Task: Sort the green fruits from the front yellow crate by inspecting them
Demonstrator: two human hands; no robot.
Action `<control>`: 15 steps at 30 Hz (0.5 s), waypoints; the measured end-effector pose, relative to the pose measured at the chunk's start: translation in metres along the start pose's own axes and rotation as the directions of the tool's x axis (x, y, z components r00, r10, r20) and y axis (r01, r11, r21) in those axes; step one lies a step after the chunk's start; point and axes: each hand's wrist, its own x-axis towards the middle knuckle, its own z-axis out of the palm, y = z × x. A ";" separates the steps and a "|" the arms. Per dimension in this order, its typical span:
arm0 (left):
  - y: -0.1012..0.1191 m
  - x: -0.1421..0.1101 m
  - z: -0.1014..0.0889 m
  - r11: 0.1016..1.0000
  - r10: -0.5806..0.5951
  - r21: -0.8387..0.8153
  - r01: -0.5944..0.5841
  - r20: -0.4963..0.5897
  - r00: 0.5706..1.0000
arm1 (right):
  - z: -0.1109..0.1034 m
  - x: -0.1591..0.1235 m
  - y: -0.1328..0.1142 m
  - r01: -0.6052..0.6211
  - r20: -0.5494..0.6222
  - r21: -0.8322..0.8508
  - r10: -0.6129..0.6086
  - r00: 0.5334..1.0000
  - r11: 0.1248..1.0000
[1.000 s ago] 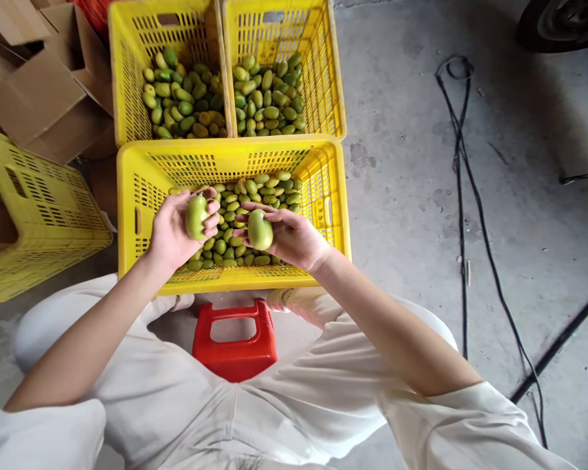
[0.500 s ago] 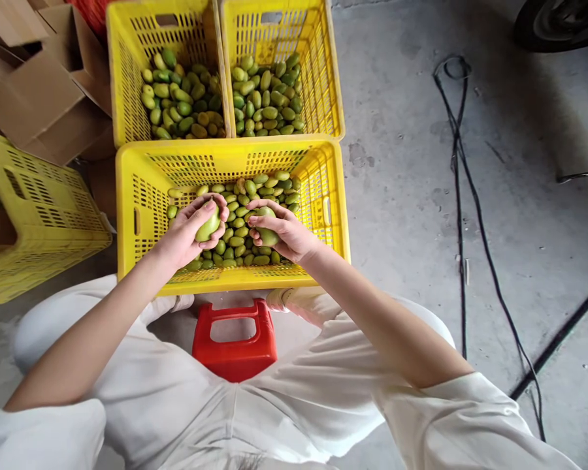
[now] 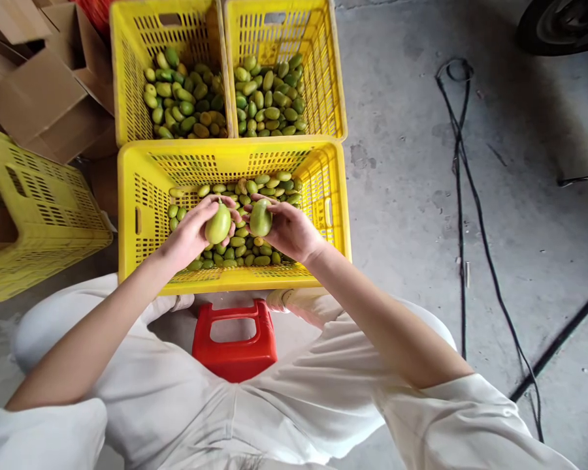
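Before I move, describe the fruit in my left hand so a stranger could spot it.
Find the front yellow crate, nearest the red stool. Above it, the left hand holds a green fruit, larger-looking than those piled below and left of the right hand's fruit.

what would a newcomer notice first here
Probably the bright yellow front crate, with a left hand and right hand above it, each holding a green fruit. Next, the red stool between the person's legs, vivid against white trousers.
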 end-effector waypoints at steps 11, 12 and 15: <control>0.004 -0.003 0.002 0.999 -0.019 0.034 0.018 0.030 0.999 | 0.011 -0.014 -0.004 0.019 0.118 -0.070 -0.010 0.993 0.997; 0.005 -0.003 0.002 0.999 -0.021 0.031 0.021 0.019 1.000 | 0.012 -0.014 -0.004 0.027 0.115 -0.070 -0.019 0.993 0.997; 0.005 -0.004 0.003 0.999 -0.034 0.018 0.034 -0.011 0.999 | 0.014 -0.013 -0.005 0.028 0.101 -0.045 -0.023 0.995 0.999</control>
